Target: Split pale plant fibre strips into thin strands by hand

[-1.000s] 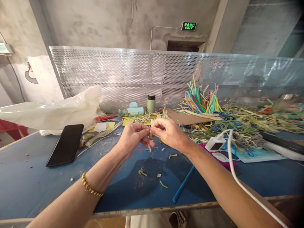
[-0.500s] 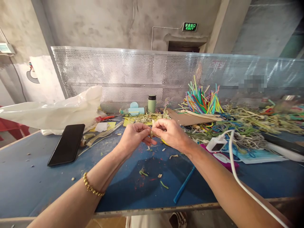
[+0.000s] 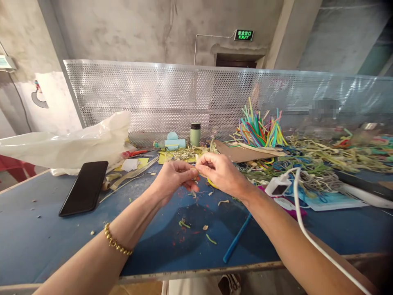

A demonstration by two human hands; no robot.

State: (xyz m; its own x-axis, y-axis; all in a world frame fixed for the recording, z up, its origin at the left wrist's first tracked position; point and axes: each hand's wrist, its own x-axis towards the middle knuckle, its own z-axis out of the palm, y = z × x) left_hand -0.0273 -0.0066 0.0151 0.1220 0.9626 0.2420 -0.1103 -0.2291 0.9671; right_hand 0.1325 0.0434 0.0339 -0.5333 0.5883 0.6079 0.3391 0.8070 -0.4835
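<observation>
Over the middle of the blue table [image 3: 135, 250], my left hand [image 3: 175, 178] and my right hand [image 3: 219, 172] meet fingertip to fingertip. Both are closed in a pinch around a small pale strip [image 3: 197, 157], whose tip shows above the right fingers; it looks like dried plant leaf, and the rest is hidden. Below the hands lie small green and tan scraps [image 3: 184, 223] and a blue fuzzy stick [image 3: 236, 239]. Just behind the hands is a heap of dried plant bits [image 3: 184, 153] on yellow paper.
A black phone [image 3: 84, 188] and a plastic bag [image 3: 101, 131] are at left. A green bottle [image 3: 195, 135] stands behind. To the right are colourful pipe cleaners [image 3: 260, 131], cardboard [image 3: 242, 152], a white charger [image 3: 278, 186] with its cable [image 3: 299, 209], and a blue mask [image 3: 334, 200].
My left hand's fingers have shifted slightly against the right fingertips, its thumb now nearer the right hand. The view has moved slightly. Both hands stay pinched together.
</observation>
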